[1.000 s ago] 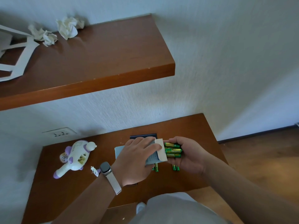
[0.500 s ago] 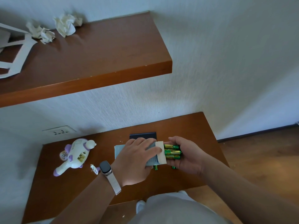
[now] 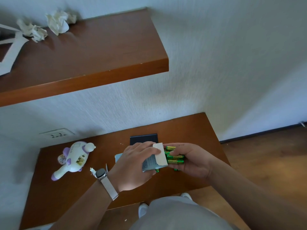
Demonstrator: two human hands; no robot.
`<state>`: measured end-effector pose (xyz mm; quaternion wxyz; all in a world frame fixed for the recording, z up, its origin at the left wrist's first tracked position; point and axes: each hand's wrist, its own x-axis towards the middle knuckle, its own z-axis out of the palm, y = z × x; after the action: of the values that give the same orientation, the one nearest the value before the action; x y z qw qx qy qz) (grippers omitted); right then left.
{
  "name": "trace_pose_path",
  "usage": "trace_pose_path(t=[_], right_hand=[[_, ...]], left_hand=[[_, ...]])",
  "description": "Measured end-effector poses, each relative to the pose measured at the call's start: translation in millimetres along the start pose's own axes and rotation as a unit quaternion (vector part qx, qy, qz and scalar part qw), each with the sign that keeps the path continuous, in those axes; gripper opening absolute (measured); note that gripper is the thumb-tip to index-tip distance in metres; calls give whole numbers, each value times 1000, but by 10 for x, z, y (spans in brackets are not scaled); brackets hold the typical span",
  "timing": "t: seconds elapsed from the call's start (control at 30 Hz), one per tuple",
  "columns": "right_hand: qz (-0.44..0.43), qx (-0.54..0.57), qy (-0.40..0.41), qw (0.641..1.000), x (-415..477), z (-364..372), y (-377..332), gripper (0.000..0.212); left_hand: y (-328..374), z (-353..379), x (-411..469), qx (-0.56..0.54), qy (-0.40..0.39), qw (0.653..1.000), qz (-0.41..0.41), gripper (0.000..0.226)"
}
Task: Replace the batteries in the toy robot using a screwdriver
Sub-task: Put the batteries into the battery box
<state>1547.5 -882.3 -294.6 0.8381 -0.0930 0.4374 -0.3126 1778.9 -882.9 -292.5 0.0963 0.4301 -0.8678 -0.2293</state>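
Note:
My left hand (image 3: 132, 165) grips a small pale blue battery box (image 3: 154, 161) with its white flap open, tilted toward my right hand (image 3: 192, 161). Several green batteries (image 3: 174, 157) stick out of the box and lie in my cupped right palm, with its thumb on top of them. A few more green batteries (image 3: 176, 169) lie on the lower shelf under my hands. The white and purple toy robot (image 3: 73, 159) lies on its front at the shelf's left, its battery compartment open. No screwdriver is visible.
A dark flat case (image 3: 143, 138) lies behind my hands on the brown lower shelf (image 3: 191, 130). A small wrapper scrap (image 3: 92, 170) sits by my watch. The upper shelf (image 3: 103, 47) holds crumpled tissues (image 3: 57, 22). A wall socket (image 3: 57, 133) is at left.
The box has tipped a little further toward my right hand and the batteries have slid out more. The camera view shifted slightly; the toy has not moved.

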Motion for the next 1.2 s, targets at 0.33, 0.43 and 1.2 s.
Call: trace_pose_path(t=[0.33,0.43,1.2], right_hand=[[23,75,94,992,-38,78,80,25],[19,77,125,989,-40,97,97,25],[0,-124,181,976,-17,44,20,22]], left_hand=[[39,78,17,-24,-38,999,-23,61],[49,98,32,-30,-45,998,-32,61],[245,219,44,-42,-21,999,-19,70]])
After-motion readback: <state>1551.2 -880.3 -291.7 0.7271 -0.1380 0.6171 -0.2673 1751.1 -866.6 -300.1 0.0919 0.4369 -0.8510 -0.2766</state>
